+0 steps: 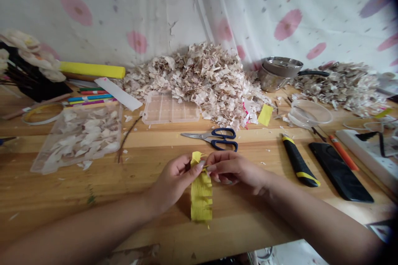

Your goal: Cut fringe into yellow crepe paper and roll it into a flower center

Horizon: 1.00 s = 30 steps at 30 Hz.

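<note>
A strip of yellow crepe paper (201,194) with a fringed right edge hangs down over the wooden table (149,149). My left hand (174,180) pinches its top end from the left. My right hand (231,169) pinches the same top end from the right, fingers closed and touching the left thumb. Blue-handled scissors (217,137) lie just beyond my hands, blades pointing left.
A big heap of pale paper scraps (202,78) lies at the back, with a clear compartment box (170,109), a bag of petals (77,136), markers (90,97) and a yellow roll (93,69) to the left. Right: utility knife (299,161), phone (340,172), power strip (370,155), glass bowl (309,112), steel pot (278,73).
</note>
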Tool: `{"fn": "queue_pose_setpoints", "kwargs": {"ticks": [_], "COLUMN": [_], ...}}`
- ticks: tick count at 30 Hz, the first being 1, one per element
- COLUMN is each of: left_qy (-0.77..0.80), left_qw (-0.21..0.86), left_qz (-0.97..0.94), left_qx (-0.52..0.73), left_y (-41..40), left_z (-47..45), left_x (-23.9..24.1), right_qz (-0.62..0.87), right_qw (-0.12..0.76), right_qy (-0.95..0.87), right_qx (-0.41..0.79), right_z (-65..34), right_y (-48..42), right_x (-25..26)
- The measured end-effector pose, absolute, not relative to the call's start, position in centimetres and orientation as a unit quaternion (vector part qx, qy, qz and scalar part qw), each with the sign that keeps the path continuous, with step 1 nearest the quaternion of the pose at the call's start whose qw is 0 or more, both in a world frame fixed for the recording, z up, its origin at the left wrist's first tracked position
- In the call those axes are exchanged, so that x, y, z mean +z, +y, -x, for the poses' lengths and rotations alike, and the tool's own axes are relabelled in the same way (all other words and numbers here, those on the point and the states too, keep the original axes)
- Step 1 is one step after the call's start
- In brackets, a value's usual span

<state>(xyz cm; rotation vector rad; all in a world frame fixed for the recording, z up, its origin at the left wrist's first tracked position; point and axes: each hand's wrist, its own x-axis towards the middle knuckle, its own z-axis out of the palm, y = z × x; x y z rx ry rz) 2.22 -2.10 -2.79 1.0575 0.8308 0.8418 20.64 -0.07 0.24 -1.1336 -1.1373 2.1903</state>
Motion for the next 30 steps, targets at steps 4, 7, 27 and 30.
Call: {"fn": "queue_pose_setpoints", "kwargs": {"ticks": [4, 7, 27, 30], "left_qy": [0.41, 0.415, 0.413, 0.399], "left_qw": [0.682, 0.667, 0.734, 0.747], "left_qz": [-0.463, -0.475, -0.393, -0.379], "left_qx": [0.39, 0.397, 0.371, 0.373], "left_y": [-2.2, -2.2, -1.7, -1.6], "left_z": [-2.4, -2.6, -2.4, -2.4], "left_x": [-2.8, -2.5, -2.2, -2.1], "right_qz": [0.416, 0.386, 0.238, 0.23], "right_qw": [0.216, 0.199, 0.409, 0.413], "right_qy": [-0.355, -0.311, -0.819, -0.808], "right_qx": [0.809, 0.846, 0.325, 0.351], "right_z": [-20.6, -20.6, -21.2, -20.9], "right_y": [0.0, 0.0, 0.3, 0.4], "right_x": [-0.1, -0.3, -0.7, -1.3]}}
